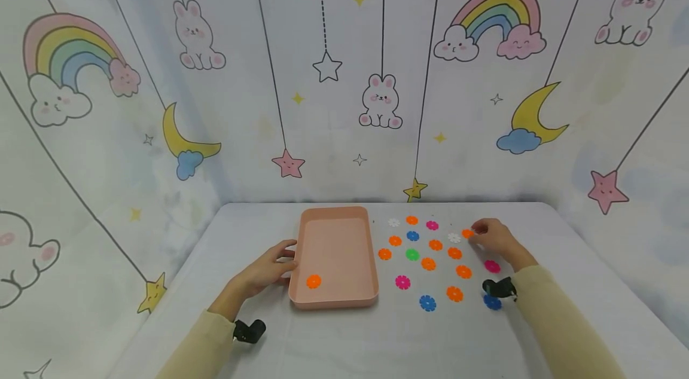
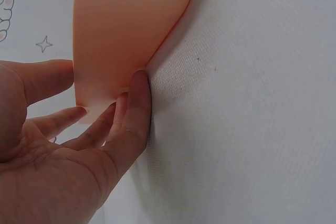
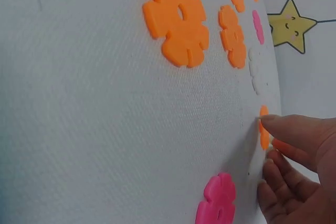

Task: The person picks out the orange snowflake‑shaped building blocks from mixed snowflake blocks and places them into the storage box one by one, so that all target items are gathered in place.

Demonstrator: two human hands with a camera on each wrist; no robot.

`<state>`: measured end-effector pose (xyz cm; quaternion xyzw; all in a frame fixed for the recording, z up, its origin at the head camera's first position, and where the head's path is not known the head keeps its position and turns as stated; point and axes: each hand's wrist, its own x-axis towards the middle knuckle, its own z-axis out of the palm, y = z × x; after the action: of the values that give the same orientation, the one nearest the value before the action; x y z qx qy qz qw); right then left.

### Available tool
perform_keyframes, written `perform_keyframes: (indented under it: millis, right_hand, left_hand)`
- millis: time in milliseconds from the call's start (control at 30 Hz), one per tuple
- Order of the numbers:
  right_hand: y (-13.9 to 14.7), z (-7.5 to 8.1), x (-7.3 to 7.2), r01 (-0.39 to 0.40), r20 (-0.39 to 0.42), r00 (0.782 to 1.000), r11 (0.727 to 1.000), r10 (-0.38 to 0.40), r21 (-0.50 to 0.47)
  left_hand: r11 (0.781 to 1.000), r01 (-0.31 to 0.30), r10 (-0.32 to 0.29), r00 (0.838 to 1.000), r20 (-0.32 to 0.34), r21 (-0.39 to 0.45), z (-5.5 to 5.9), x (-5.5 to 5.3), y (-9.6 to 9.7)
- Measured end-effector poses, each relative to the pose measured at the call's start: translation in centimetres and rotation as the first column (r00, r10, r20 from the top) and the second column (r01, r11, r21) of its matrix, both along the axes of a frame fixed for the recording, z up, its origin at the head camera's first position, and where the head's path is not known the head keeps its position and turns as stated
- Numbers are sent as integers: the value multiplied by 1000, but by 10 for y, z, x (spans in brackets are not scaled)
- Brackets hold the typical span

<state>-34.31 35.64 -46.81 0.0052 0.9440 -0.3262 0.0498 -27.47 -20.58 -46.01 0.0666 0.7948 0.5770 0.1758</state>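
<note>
A shallow pink tray (image 1: 336,247) lies on the table with one orange flower-shaped disc (image 1: 314,281) inside it. My left hand (image 1: 269,268) holds the tray's left side; the left wrist view shows thumb and fingers against its outer wall (image 2: 126,24). At the far right of the scattered pieces, my right hand (image 1: 496,238) has thumb and finger on an orange flower-shaped disc (image 3: 264,129), pinching it at the table surface. The index fingertip is partly hidden behind it. A white disc (image 1: 454,238) lies just left of that hand, and a pink disc (image 1: 492,266) nearer me.
Several orange discs (image 1: 454,294), blue discs (image 1: 427,303), a green disc (image 1: 412,254) and other pink discs (image 1: 402,282) lie flat on the white table (image 1: 344,343) right of the tray. A patterned curtain (image 1: 334,128) rises behind the table.
</note>
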Motion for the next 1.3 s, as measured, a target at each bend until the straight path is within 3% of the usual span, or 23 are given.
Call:
perform_keyframes:
  millis: [300,700,967,1300]
  right_hand:
    - [-1,-2,-3,35,-1,999,999,-35,16]
    - [0,-3,0,2,-105,995,1000,-1,19]
    - [-3,13,9,-31,-152,988,999,33,18]
    - [-27,29,28,-67,-184,981,997,58,-39]
  left_hand:
    - [1000,9,-9,1000,3,0,1,0,0]
    - [1000,-11,11,1000,12,-6,0,1,1]
    - [1000,0,0,1000,16,-5,-3,-4,-2]
    - [1000,-2,3,1000,19,-12,-5,-5,-3]
